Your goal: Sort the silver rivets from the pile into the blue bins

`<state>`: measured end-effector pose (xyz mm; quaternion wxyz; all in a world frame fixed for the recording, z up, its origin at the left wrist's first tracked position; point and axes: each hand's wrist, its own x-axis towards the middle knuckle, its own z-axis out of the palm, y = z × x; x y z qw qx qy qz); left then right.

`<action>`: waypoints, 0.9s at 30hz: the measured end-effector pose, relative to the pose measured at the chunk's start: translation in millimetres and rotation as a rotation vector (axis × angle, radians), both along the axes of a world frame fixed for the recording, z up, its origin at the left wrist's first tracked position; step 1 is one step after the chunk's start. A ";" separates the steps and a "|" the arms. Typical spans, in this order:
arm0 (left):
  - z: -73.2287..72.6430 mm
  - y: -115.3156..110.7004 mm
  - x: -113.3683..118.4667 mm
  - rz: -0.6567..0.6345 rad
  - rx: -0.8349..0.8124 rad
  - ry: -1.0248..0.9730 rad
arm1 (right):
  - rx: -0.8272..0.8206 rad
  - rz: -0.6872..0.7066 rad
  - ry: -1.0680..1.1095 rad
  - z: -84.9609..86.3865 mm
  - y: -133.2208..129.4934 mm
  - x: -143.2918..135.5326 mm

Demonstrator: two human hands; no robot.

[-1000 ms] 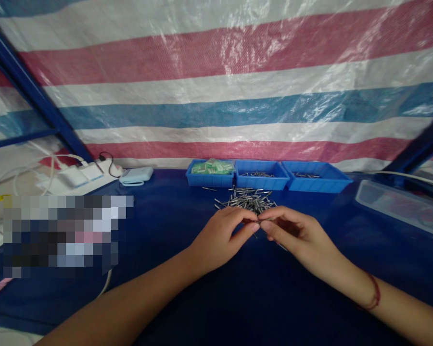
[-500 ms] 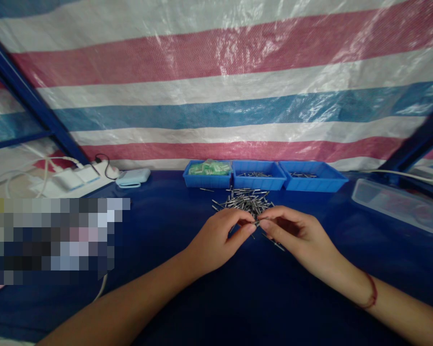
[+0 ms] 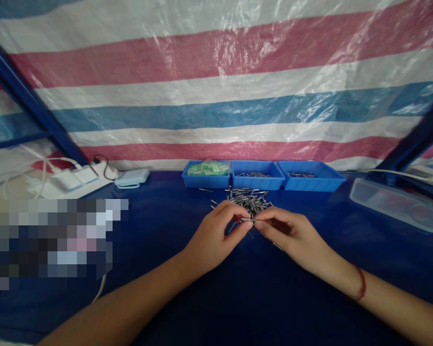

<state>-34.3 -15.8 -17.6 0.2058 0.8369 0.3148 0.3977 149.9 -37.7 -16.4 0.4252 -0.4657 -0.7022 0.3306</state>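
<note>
My left hand and my right hand meet just in front of a pile of blind rivets on the dark blue table. Between their fingertips lies one thin silver blind rivet, roughly level. The left thumb and fingers pinch its left part, while the right thumb and forefinger close on its thin right end. Part of the rivet is covered by the fingertips. A few loose rivets stick out beneath and beside the hands.
Behind the pile stand three blue bins: the left bin holds green-and-white packets, the middle bin and right bin hold rivets. A clear plastic lid lies right. Left are a power strip and a light-blue device.
Both hands have shifted slightly left and stay together. More of the rivet now shows between the fingertips. The whole view has moved a little.
</note>
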 end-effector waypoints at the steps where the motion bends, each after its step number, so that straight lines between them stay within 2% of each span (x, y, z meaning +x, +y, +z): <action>1: -0.2 0.1 -0.4 0.008 -0.006 0.004 | 0.015 -0.013 -0.009 0.8 2.3 2.0; 4: -1.5 0.8 -1.8 0.027 -0.027 0.034 | 0.063 -0.198 0.026 3.2 17.2 18.3; 6: -2.9 1.5 -2.6 0.028 -0.035 0.068 | 0.096 -0.414 0.117 3.7 33.0 37.2; 8: -3.8 2.1 -2.8 0.023 -0.034 0.097 | 0.046 -0.622 0.215 2.7 49.7 58.5; 11: -3.5 2.9 -2.8 0.025 -0.017 0.136 | -0.018 -0.683 0.257 -0.4 67.3 83.7; 14: -3.1 4.3 -4.6 0.040 0.012 0.217 | -0.066 -0.666 0.278 -3.6 71.3 91.0; 17: -4.6 7.0 -9.2 0.089 0.061 0.326 | -0.084 -0.611 0.275 -5.2 65.7 81.5; 23: -6.4 11.0 -16.1 0.251 0.154 0.546 | -0.124 -0.372 0.155 -6.4 42.7 47.8; 27: -4.0 10.6 -16.0 0.289 0.206 0.612 | -0.108 -0.207 -0.007 -6.6 28.2 31.8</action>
